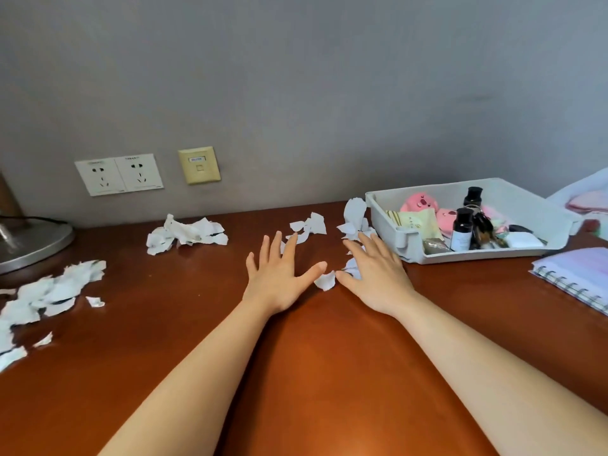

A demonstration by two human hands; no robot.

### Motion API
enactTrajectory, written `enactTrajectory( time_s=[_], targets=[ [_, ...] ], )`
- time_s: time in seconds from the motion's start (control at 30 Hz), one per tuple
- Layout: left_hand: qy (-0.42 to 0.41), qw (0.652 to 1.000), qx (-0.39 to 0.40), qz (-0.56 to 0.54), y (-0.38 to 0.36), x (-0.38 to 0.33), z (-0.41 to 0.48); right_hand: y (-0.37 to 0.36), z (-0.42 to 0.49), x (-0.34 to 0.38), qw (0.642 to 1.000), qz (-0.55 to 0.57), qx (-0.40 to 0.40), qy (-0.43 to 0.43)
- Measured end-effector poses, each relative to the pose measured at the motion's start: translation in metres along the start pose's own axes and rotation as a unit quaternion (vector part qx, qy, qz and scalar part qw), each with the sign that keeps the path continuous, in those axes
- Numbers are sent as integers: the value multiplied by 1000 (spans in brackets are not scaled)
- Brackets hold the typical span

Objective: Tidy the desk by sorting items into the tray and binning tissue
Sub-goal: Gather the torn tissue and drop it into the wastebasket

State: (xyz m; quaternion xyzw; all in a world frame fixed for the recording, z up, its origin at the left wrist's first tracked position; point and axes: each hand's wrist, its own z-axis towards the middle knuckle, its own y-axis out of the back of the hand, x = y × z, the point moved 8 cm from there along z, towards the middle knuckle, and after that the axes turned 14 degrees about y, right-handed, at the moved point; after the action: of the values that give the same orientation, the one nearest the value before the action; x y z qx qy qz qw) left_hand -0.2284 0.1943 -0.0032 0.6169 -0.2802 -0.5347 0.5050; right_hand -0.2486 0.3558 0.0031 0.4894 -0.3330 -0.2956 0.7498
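Observation:
Torn white tissue lies scattered over the brown desk. My left hand and my right hand lie flat with straight fingers on the desk's middle, palms down. A small tissue scrap sits between the two thumbs. More tissue pieces lie just beyond my left fingertips, and other pieces lie by my right fingers against the tray. The grey tray stands at the right and holds pink plush toys, dark bottles and small packets.
One tissue pile lies at the back left and a larger one at the far left edge. A lamp base stands at the left. A spiral notebook lies right of the tray. Wall sockets sit above the desk.

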Motion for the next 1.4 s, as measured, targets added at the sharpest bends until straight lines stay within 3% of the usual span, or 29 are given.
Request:
enactTrajectory(
  time_s=[0.27, 0.67, 1.07, 1.3, 1.4],
  targets=[
    [13, 1000, 0, -22, -6, -6, 63, -11, 34, -20, 998, 33, 4, -51],
    [-47, 998, 36, 7, -21, -22, 108, -11, 51, -23, 999, -11, 12, -34],
    [-92, 987, 41, -128, -2, -13, 51, 1, 47, -20, 997, 39, -64, -17],
    [-83, 996, 43, -3, -11, -19, 9, -5, 37, -16, 999, -43, -5, -28],
    [-73, 997, 17, -2, -9, -19, 8, -3, 34, -13, 997, -78, -2, -28]
  ],
)
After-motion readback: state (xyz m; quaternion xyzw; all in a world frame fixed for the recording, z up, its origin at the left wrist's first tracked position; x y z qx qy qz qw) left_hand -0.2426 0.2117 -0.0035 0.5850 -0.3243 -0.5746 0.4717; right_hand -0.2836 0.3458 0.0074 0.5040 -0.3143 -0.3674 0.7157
